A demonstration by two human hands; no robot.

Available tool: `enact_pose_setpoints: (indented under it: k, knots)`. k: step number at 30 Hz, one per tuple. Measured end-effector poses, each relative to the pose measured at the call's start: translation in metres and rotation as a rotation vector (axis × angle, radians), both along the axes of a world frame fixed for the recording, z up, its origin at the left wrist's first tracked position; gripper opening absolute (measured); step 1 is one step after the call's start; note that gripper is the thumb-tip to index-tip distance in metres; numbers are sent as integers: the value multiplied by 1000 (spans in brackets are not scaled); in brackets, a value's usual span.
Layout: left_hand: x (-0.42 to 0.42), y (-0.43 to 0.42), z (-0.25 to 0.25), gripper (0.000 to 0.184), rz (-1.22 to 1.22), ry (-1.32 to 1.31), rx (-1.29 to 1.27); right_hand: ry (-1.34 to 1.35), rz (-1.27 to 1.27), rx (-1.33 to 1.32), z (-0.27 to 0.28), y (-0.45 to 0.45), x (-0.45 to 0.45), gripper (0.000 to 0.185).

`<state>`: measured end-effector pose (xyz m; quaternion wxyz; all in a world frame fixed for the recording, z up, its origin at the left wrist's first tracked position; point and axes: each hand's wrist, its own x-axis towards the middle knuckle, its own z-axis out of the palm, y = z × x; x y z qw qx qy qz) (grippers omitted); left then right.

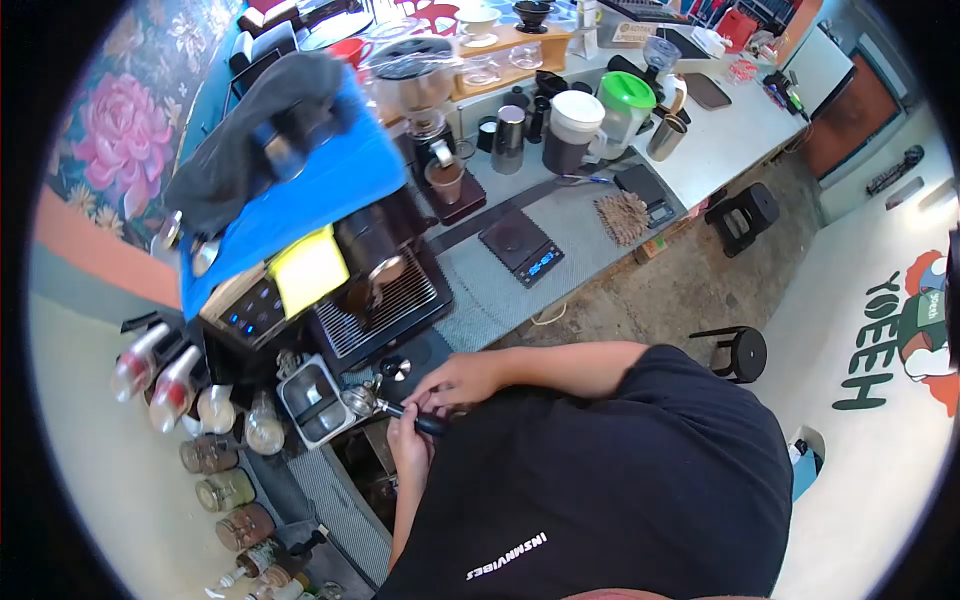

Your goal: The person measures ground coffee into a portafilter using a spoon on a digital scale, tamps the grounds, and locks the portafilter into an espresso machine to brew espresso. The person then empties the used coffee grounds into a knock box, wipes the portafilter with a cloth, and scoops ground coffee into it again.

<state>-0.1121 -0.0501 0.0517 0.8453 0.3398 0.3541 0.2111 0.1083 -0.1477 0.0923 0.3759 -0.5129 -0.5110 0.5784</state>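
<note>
A portafilter (pixel 430 424) with a black handle lies across the counter edge, its metal head beside a steel knock box (pixel 313 402). My left hand (pixel 408 445) is closed around the handle from below. Over the neck of the handle, my right hand (pixel 455 384) has its fingers bent together, meeting the left fingertips; what they pinch, if anything, is hidden. A small round black-and-silver tool (pixel 396 368) rests on a dark mat just beyond the right hand. Behind it stands the espresso machine (pixel 385 315) with its drip grate.
A digital scale (pixel 522 247) lies on the counter mat, with a coffee grinder (pixel 425 120) behind it. Lidded pitchers (pixel 575 130) stand farther along. Several jars (pixel 225 490) line the wall side. Black stools (pixel 742 218) stand on the floor.
</note>
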Motion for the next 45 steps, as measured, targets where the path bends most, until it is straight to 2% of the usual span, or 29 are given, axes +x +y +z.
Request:
enact_pose_setpoints:
  k: [2, 4, 6, 7, 8, 10, 13, 15, 17, 19, 22, 24, 25, 27, 28, 30, 33, 36, 39, 40, 43, 44, 45]
  knots:
    - [15, -15, -3, 26, -4, 118, 8, -418, -228, 196, -41, -48, 62, 30]
    - [24, -27, -14, 24, -19, 254, 90, -527, -723, 202, -99, -103, 136, 22]
    - [37, -40, -19, 21, -73, 332, 131, -874, -1165, 77, -117, -163, 205, 24]
    - [43, -48, -19, 20, -99, 372, 149, -1140, -1254, -12, -113, -192, 237, 26]
    - [54, -59, -15, 18, -98, 409, 192, -1274, -1265, -256, -115, -217, 262, 29]
    - [69, -77, -10, 18, -116, 441, 199, -1553, -1375, -314, -130, -245, 291, 25]
    - [87, -101, 0, 19, -128, 496, 216, -1525, -1129, -344, -133, -277, 321, 24]
    - [85, -110, -1, 20, -129, 519, 300, -1683, -1145, -66, -136, -279, 337, 22]
    - [83, -118, 5, 21, -104, 541, 324, -1243, -1369, -55, -151, -271, 345, 24]
    - [72, -122, -3, 22, -83, 570, 360, -1013, -1466, -166, -110, -240, 313, 36]
    - [51, -126, -14, 23, -30, 558, 400, -667, -1378, -21, -72, -191, 253, 44]
    - [36, -128, -12, 25, -19, 594, 432, -480, -1191, -10, -55, -152, 199, 46]
    - [27, -129, -10, 23, -19, 626, 462, -313, -1019, -26, -54, -135, 171, 48]
    - [8, -132, -7, 20, -9, 695, 516, -255, -782, -27, -34, -95, 106, 48]
    - [-5, -134, -11, 22, 19, 709, 531, -214, -695, 27, -30, -76, 71, 49]
    - [-31, -139, -20, 28, 78, 747, 556, 46, -543, 55, -31, -39, 4, 48]
    - [-67, -146, -3, 36, 129, 950, 752, -49, -231, 37, -25, 1, -80, 40]
    - [-107, -144, 21, 36, 195, 1088, 645, -329, -33, 59, 0, 22, -144, 34]
    - [-157, -144, 26, 34, 308, 1148, 740, -297, 188, 451, -21, 28, -191, 36]
    - [-172, -146, 30, 33, 338, 1151, 719, -282, 269, 619, -25, 38, -203, 37]
    - [-209, -156, 45, 32, 369, 1126, 592, -277, 692, 849, -20, 72, -214, 41]
    - [-218, -162, 41, 32, 381, 1123, 610, -445, 815, 986, -15, 84, -214, 45]
    - [-221, -164, 40, 32, 397, 1132, 583, -523, 785, 1080, -6, 89, -221, 44]
